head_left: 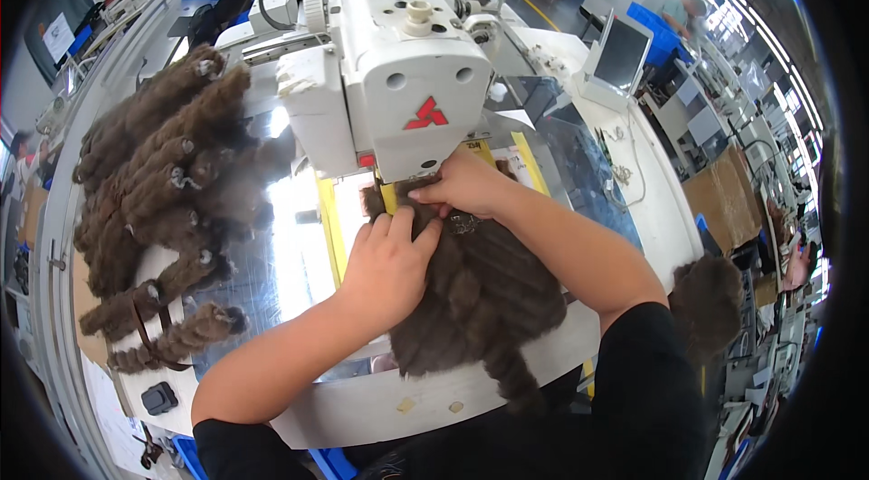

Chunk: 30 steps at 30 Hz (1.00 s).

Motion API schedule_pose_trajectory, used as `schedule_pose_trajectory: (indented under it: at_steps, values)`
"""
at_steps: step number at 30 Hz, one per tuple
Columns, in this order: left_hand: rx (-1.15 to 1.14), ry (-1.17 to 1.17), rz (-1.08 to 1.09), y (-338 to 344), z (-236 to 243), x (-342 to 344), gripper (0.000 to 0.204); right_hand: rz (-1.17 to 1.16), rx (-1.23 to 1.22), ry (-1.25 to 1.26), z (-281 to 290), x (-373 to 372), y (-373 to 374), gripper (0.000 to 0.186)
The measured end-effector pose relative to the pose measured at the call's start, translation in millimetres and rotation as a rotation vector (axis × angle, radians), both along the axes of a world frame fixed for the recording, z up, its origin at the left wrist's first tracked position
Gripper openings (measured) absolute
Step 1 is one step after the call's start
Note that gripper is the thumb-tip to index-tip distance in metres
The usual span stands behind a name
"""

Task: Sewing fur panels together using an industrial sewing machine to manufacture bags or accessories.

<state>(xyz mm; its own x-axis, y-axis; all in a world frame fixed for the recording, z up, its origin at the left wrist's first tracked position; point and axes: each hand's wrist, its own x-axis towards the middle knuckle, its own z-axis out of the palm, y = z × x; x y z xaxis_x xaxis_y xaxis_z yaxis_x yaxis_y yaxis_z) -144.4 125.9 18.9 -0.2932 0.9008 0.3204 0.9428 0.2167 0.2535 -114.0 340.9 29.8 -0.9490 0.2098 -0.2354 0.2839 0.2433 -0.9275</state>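
Both hands work under the sewing machine point(412, 91) at the centre of the frame. The right hand point(466, 183) appears to pinch the upper end of the brown fur piece point(516, 290), thumb and forefinger drawn together; the left hand point(385, 267) curls its fingers over the fur, and whether it pinches cannot be told. Good handling here likely means keeping the pile flat, the layers aligned and fingertips clear of the needle area. The fur's tail reaches the tabletop's point(362, 412) front edge, lower centre, and could drag. Bare shiny surface lies left of centre, before the fur rolls point(154, 172); the machine head blocks upward lifting.
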Motion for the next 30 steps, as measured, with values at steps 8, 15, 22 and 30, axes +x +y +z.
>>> schedule_pose_trajectory:
  at_steps: [8, 15, 22, 30]
  values:
    - [0.001, 0.264, -0.079, 8.1, -12.1, -8.3, 0.054, 0.053, 0.674, 0.284, -25.7, -9.9, 9.1, 0.036]
    - [-0.118, 0.313, -0.037, 20.4, -4.9, -19.6, 0.050, -0.041, 0.650, 0.191, -36.0, -21.7, 18.4, 0.047]
    - [-0.064, 0.431, 0.009, 31.5, -14.4, -25.9, 0.044, -0.091, 0.605, 0.233, -29.5, -18.3, 12.6, 0.038]
    - [-0.126, 0.356, 0.082, 37.6, -17.6, -30.2, 0.047, -0.087, 0.500, 0.101, -14.9, -17.4, 19.3, 0.031]
